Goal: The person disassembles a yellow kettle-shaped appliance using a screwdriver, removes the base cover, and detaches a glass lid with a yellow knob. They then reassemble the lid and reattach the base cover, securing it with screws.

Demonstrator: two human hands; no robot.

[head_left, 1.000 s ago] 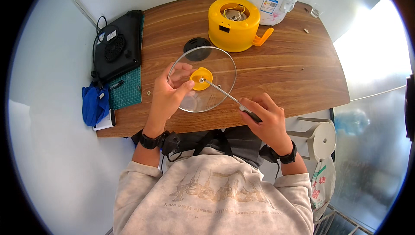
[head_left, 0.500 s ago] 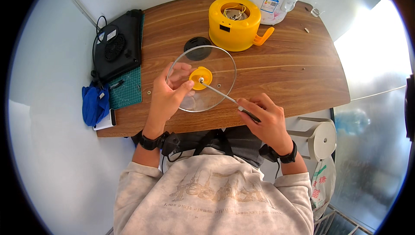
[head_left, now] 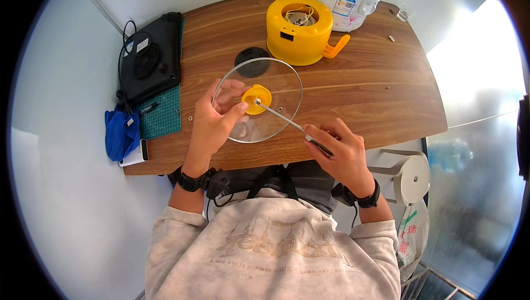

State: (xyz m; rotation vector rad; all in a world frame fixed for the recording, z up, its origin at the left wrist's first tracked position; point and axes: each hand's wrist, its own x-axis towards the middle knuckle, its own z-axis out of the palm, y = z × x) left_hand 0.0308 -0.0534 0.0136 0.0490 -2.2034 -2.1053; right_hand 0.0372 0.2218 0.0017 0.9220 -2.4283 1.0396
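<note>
A round glass lid (head_left: pixel 282 79) with a metal rim is held tilted over the near part of the table. My left hand (head_left: pixel 216 116) grips it at its left side, thumb by the yellow knob (head_left: pixel 264 94) in the lid's middle and fingers behind the glass. My right hand (head_left: pixel 339 148) is closed around the dark handle of a screwdriver (head_left: pixel 282 117). The long shaft slants up to the left, its tip at the screw (head_left: pixel 257 101) in the centre of the knob. Whether the tip sits in the screw head is too small to tell.
Behind the lid lie a black round part (head_left: pixel 253 52) and a yellow pot-shaped housing (head_left: pixel 295 40) with wires inside. A white rice cooker (head_left: pixel 342 1) stands at the back. To the left, a black appliance (head_left: pixel 152 57) rests on a green cutting mat (head_left: pixel 165 109), near a blue cloth (head_left: pixel 121 134).
Hardly anything differs. The lid and both hands hold nearly the same place, with only a very slight shift of the screwdriver and my right hand.
</note>
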